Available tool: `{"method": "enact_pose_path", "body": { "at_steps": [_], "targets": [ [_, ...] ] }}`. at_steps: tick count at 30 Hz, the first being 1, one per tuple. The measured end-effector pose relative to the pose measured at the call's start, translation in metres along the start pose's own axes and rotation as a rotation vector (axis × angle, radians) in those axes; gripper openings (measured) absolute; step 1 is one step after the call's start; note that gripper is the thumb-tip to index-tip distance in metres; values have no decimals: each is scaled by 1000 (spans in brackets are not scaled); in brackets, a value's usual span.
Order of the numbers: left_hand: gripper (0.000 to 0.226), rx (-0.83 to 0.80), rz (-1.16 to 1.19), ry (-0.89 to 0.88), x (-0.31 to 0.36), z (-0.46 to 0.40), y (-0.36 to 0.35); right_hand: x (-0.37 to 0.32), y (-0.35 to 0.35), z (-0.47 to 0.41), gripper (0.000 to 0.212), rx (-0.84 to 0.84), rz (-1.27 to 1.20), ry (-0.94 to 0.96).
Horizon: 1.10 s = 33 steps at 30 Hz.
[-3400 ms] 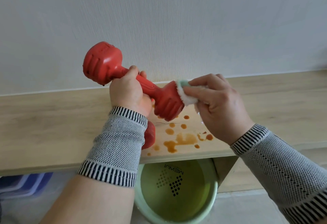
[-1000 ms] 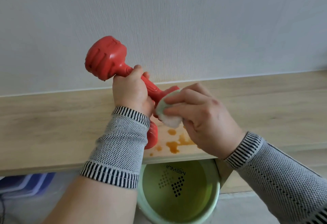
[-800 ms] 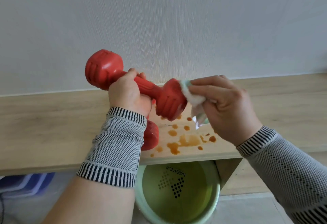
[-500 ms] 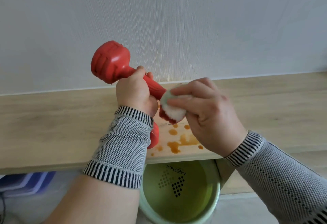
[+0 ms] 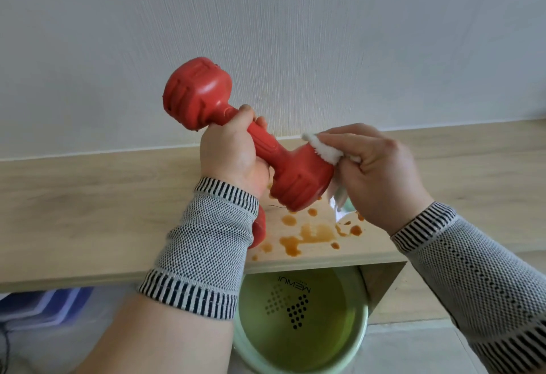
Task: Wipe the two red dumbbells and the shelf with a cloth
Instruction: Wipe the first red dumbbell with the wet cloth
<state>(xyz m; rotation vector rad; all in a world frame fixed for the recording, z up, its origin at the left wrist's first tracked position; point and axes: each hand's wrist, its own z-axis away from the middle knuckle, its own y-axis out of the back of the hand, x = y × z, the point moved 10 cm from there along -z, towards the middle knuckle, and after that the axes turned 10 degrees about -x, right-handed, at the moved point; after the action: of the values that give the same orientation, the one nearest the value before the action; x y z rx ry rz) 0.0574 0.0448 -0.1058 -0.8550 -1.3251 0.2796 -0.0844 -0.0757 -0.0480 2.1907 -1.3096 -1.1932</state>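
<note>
My left hand point(image 5: 233, 152) grips the handle of a red dumbbell point(image 5: 198, 96), holding it tilted above the wooden shelf point(image 5: 88, 211), one head up left and the other down right. My right hand point(image 5: 381, 172) holds a white cloth point(image 5: 325, 152) and presses it against the end face of the lower head. A second red dumbbell point(image 5: 260, 230) lies on the shelf, mostly hidden behind my left wrist. Orange-brown stains point(image 5: 313, 234) spot the shelf below the raised dumbbell.
A white wall rises right behind the shelf. Under the shelf's front edge stands a pale green basin point(image 5: 301, 323) with liquid in it. A blue object point(image 5: 38, 305) sits at the lower left on the floor.
The cloth has moved from the near side of the lower dumbbell head to its right end face. The dumbbell has swung so that head shows again, baring more stains.
</note>
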Motion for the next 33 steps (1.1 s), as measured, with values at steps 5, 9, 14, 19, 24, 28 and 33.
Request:
{"method": "enact_pose_path", "body": {
  "at_steps": [5, 9, 14, 19, 24, 28, 33],
  "targets": [
    [15, 75, -44, -26, 3, -5, 10, -41, -14, 3, 33, -61, 109, 210],
    [16, 154, -12, 54, 2, -3, 23, -39, -12, 8, 30, -50, 86, 243],
    [9, 68, 137, 116, -2, -5, 16, 4, 3, 7, 37, 21, -71, -35],
    [9, -40, 110, 47, -1, -8, 3, 14, 1, 4, 44, -9, -187, -147],
    [14, -89, 96, -8, 0, -16, 3, 9, -5, 5, 43, -24, -139, -120],
    [10, -50, 85, -29, 1, -19, 10, -19, 0, 5, 32, 43, 60, 63],
    [16, 21, 34, -76, 9, -11, 12, -48, -18, 14, 26, 26, 230, 251]
  ]
}}
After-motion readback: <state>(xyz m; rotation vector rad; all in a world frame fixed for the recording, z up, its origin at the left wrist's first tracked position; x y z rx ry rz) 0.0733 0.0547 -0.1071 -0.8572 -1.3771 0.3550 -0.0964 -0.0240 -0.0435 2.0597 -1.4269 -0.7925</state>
